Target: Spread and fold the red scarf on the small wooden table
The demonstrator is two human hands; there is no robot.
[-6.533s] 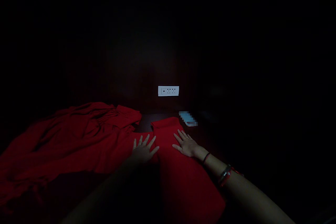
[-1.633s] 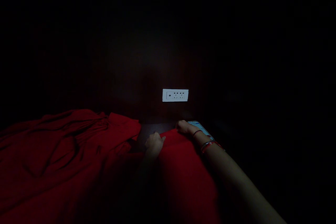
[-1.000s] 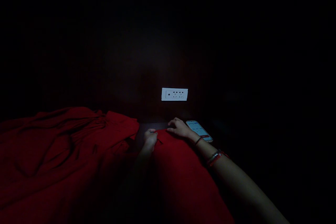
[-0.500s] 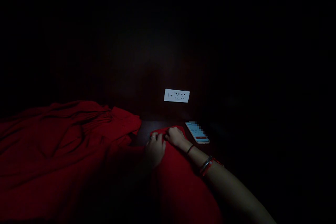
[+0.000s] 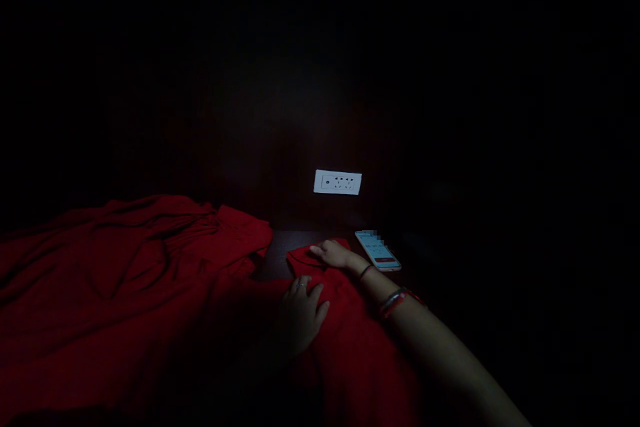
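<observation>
A red garment with gathered folds spreads across the left and front of the dark surface. One long part of it, which looks like a sleeve, runs toward me on the right. My left hand, with a ring on one finger, lies with fingers spread on the cloth beside that part. Farther up, my right hand has closed fingers at the sleeve's far end, its thumb over the fabric. Some of the right fingers are hidden. Bracelets circle the right wrist and forearm.
A lit phone lies just right of the sleeve's far end. On the dark upright panel behind sits a white socket plate. A patch of dark surface shows between the garment's parts. Everything else is in deep shadow.
My hands were close together at the sleeve's far end. The left has since come back toward me and spread its fingers, and the far end now lies flatter.
</observation>
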